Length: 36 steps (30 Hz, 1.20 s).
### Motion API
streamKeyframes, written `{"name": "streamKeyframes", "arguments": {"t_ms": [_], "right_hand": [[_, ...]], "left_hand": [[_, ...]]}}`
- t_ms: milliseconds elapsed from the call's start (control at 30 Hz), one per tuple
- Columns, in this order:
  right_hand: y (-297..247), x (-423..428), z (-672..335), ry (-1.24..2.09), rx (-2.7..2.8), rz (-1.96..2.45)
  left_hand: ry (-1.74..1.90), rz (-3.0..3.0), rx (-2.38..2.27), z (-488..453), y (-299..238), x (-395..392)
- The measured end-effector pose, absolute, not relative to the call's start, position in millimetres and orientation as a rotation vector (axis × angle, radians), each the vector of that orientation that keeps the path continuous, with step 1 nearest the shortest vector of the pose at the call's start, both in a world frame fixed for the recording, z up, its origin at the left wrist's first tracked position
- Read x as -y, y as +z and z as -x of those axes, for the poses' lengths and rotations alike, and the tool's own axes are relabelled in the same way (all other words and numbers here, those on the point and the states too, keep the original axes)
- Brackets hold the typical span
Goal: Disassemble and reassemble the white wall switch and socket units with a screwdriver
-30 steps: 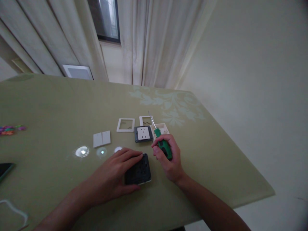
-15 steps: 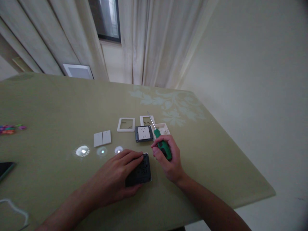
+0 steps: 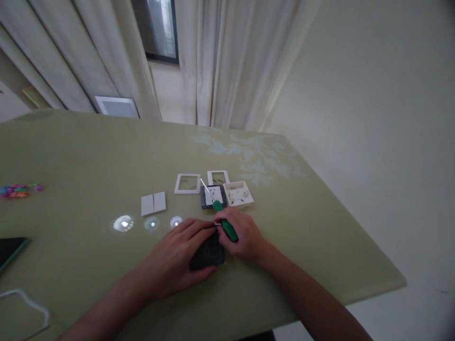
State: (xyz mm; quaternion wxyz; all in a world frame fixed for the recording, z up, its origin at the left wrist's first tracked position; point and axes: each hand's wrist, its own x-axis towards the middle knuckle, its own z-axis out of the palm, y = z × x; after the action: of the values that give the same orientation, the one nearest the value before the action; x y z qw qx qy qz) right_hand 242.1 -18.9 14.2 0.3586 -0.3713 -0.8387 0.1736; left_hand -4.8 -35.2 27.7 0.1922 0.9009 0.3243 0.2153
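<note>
My left hand [image 3: 177,258] lies over a dark square switch module [image 3: 208,252] on the green table [image 3: 88,156], its fingers pressed on the module's top and left side. My right hand [image 3: 239,237] is closed round a green-handled screwdriver [image 3: 223,221] whose metal shaft points up and away to the left. The fingers of this hand touch the module's upper right corner, right against my left fingertips. Just beyond the hands lie a grey socket insert with a white face [image 3: 213,196], a white back box [image 3: 238,194], two white frames [image 3: 186,183] and a pair of white rocker plates [image 3: 153,203].
Three bright light spots [image 3: 122,223] shine on the table left of my hands. Coloured small items [image 3: 16,190] lie at the far left, a dark phone-like object [image 3: 10,250] at the left edge, a white frame [image 3: 21,308] at bottom left. The table's right edge drops to the floor.
My right hand has moved left with the screwdriver until it meets the dark module and my left fingertips; the shaft now leans more to the left. The left hand stays on the module.
</note>
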Motion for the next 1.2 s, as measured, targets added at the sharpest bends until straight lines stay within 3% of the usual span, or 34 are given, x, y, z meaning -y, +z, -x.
{"name": "streamKeyframes", "arguments": {"t_ms": [600,767,900,1200], "right_hand": [[14,17,-241,0.504,2.095,0.970],[17,18,-243,0.441,1.982,1.007],[18,16,-245,0.410,1.892,1.011],[24,14,-243,0.380,1.833,0.981]], "left_hand": [[0.669,-2.468,-0.877,5,32,30],[0.843,-2.353,-1.268,16,43,-12],[0.491,-2.495,-1.689,22,43,-71],[0.269,-2.487,-1.821,14,29,-123]]}}
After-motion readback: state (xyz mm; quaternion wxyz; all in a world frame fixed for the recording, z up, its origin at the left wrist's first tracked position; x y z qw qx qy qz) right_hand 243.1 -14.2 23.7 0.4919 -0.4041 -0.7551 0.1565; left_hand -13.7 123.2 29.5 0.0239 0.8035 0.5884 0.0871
